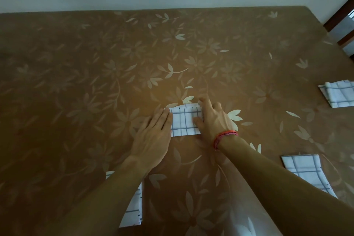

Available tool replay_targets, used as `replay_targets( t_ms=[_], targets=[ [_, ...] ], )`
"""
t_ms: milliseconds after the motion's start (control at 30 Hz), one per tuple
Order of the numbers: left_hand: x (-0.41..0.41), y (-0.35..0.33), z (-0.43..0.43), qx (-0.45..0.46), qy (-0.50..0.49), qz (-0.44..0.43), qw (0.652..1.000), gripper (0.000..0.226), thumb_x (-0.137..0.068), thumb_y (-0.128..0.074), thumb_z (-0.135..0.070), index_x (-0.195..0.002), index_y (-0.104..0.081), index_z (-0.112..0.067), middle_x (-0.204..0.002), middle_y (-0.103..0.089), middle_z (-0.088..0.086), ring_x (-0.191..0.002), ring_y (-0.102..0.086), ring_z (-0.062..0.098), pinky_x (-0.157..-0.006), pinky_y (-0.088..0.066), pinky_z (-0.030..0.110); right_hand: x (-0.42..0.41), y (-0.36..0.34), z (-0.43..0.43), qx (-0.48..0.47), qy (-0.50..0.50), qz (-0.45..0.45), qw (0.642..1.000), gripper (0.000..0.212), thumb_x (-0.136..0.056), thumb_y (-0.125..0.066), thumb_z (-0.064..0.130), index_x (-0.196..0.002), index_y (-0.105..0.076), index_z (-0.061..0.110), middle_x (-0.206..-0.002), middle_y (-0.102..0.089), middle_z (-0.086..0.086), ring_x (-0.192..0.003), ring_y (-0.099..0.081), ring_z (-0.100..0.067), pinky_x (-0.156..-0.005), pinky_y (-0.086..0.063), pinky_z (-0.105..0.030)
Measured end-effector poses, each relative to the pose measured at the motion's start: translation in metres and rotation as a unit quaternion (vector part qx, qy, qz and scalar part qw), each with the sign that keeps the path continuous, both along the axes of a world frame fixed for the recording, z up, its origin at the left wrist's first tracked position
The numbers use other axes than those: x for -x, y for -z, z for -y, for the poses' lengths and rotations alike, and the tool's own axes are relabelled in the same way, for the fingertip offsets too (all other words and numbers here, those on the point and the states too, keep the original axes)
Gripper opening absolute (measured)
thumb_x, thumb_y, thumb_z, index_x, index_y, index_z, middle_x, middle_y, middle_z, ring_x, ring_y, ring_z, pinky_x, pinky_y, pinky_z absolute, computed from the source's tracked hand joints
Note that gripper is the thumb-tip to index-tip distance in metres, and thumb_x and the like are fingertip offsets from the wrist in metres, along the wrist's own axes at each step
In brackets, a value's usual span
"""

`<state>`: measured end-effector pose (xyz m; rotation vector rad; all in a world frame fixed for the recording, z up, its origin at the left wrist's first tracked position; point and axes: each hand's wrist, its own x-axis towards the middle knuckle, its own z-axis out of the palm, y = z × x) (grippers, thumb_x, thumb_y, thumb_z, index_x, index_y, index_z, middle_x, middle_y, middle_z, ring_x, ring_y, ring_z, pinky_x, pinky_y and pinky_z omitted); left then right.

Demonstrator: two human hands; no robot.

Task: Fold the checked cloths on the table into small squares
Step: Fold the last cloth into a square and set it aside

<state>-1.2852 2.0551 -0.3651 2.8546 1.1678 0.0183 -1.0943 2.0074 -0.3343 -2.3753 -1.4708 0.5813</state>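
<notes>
We see a small folded checked cloth [184,120] lying flat near the middle of the counter [95,63], which is covered in brown sheeting with pale flowers. The left hand [153,134] lies flat on the cloth's left edge, its fingers [162,119] straight, close together and pressing down. The right hand [212,120], with a red thread band [225,137] at the wrist, sits on the cloth's right edge. Its thumb [197,120] rests on the fabric and its fingers are bent past the edge; we cannot tell whether they pinch the fold or only press it.

A second checked cloth [339,96] lies folded at the far right, and a third checked cloth [306,172] lies nearer on the right, both well apart from the hands. A fourth checked cloth [134,210] lies at the near edge, partly hidden under the left forearm.
</notes>
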Motion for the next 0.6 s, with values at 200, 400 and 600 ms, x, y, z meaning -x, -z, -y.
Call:
replay_targets(
  t_ms=[200, 400, 600],
  targets=[
    [-0.002, 0.001, 0.001, 0.011, -0.006, 0.016, 1.0, 0.047, -0.099, -0.032, -0.023, -0.14, -0.047, -0.006, -0.154, -0.037, 0.01, -0.145, -0.027, 0.023, -0.114, -0.032, 0.044, 0.022, 0.003, 0.011, -0.025, -0.123, 0.072, 0.989, 0.035, -0.094, -0.049, 0.028, -0.125, -0.056, 0.013, -0.147, -0.042, -0.015, -0.122, -0.048, -0.03, -0.107, -0.039, -0.041],
    [0.004, 0.001, -0.001, 0.038, 0.009, 0.007, 0.999, 0.063, -0.096, -0.003, -0.028, -0.153, -0.02, -0.009, -0.162, -0.013, 0.004, -0.15, -0.003, 0.015, -0.12, -0.014, 0.037, 0.04, 0.033, -0.006, -0.019, -0.268, 0.112, 0.957, 0.061, -0.103, -0.015, 0.036, -0.156, -0.006, 0.007, -0.164, 0.002, -0.008, -0.151, 0.006, -0.022, -0.123, -0.004, -0.039],
    [0.006, -0.001, -0.003, 0.061, 0.022, 0.016, 0.998, 0.066, -0.092, 0.009, -0.03, -0.154, -0.004, -0.011, -0.162, 0.004, 0.001, -0.148, 0.01, 0.013, -0.122, -0.001, 0.033, 0.04, 0.042, -0.005, 0.012, -0.264, 0.14, 0.954, 0.067, -0.098, -0.002, 0.044, -0.156, 0.001, 0.01, -0.164, 0.007, -0.007, -0.15, 0.011, -0.018, -0.123, -0.001, -0.039]
  ],
)
